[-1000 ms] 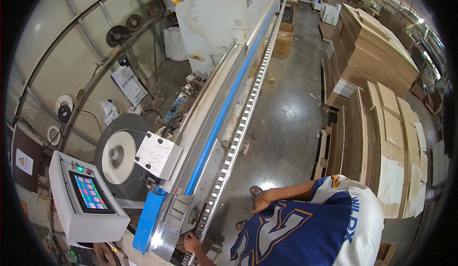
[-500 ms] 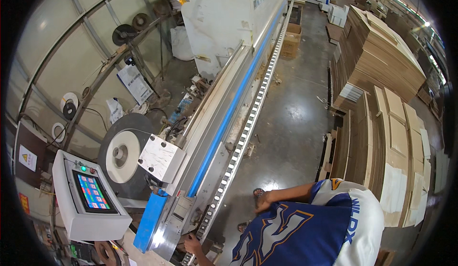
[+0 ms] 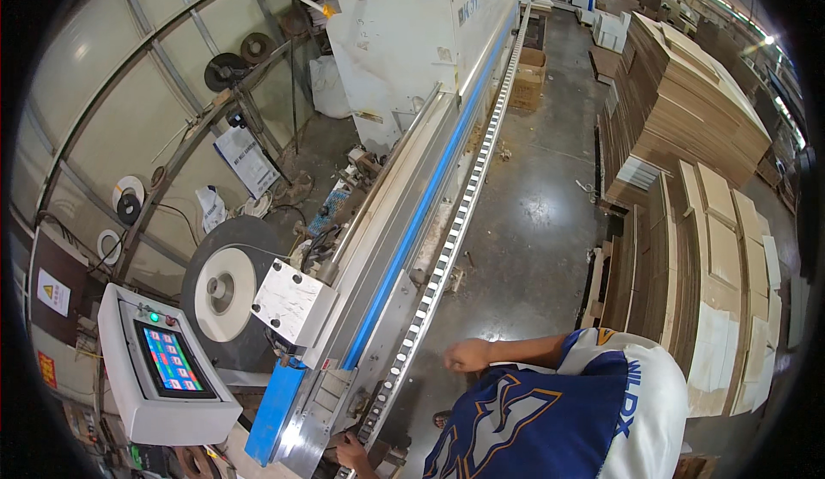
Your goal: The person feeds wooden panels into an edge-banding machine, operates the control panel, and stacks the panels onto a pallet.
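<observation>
My right hand (image 3: 467,355) is raised over the floor beside the machine's roller rail (image 3: 430,294). Its fingers are curled into a fist, with nothing showing in it. Low in the picture, my left hand (image 3: 351,452) is at the near end of the edge-banding machine (image 3: 387,28), beside its metal front. Those fingers are bent; anything inside them is hidden. A blue strip (image 3: 412,230) runs along the machine, and a blue end block (image 3: 277,410) sits left of my left hand.
A control panel (image 3: 176,359) with a lit screen stands left of the machine. Behind it is a large dark reel (image 3: 225,294) of edging tape. Stacked boards (image 3: 687,109) rise on the right, with more panels (image 3: 718,256) nearer. A cardboard box (image 3: 527,79) stands on the floor ahead.
My right hand has come up and slightly left from beside my foot, its forearm now level. My left hand has shifted down slightly at the machine's end. The view has tilted slightly.
</observation>
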A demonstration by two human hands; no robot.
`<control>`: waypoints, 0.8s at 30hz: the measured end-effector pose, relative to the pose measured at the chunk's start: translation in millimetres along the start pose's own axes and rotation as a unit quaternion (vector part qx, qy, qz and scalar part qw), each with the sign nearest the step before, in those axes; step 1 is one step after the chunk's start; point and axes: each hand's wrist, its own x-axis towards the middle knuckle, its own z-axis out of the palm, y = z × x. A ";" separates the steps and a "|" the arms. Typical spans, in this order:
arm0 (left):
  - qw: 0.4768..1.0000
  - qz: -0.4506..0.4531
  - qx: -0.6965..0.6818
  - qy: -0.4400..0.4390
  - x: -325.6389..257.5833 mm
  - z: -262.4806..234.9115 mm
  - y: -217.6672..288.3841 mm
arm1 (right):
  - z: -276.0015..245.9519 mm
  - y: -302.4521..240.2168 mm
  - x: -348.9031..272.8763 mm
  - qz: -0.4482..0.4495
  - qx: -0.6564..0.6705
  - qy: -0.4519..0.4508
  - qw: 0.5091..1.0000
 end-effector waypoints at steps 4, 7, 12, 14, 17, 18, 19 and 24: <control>1.000 -0.011 0.014 -0.001 2.4 6.7 8.4 | -49.3 -39.7 34.2 -0.068 -0.128 0.135 0.980; 0.999 0.035 -0.038 -0.011 -0.6 -6.3 20.3 | -50.8 -35.2 65.3 -0.096 -0.200 0.167 0.961; 0.998 0.016 -0.055 -0.006 -6.0 -10.4 19.5 | -45.0 -39.2 87.9 -0.083 -0.276 0.137 0.948; 0.998 0.002 -0.059 -0.011 -6.0 -11.0 11.3 | -44.0 -43.4 97.2 -0.053 -0.263 0.095 0.959; 0.999 0.002 -0.053 -0.004 0.4 -14.3 20.7 | -45.4 -35.6 101.2 -0.033 -0.252 0.094 0.963; 0.998 0.003 -0.055 -0.005 -1.1 -14.1 22.9 | -43.0 -30.4 101.8 -0.032 -0.253 0.093 0.963; 0.999 -0.001 -0.042 -0.002 -2.8 -14.8 24.7 | -39.8 -25.9 101.8 -0.042 -0.266 0.105 0.957; 0.999 -0.025 -0.027 0.005 -9.9 -13.0 24.6 | -37.2 -22.1 106.4 -0.037 -0.275 0.091 0.956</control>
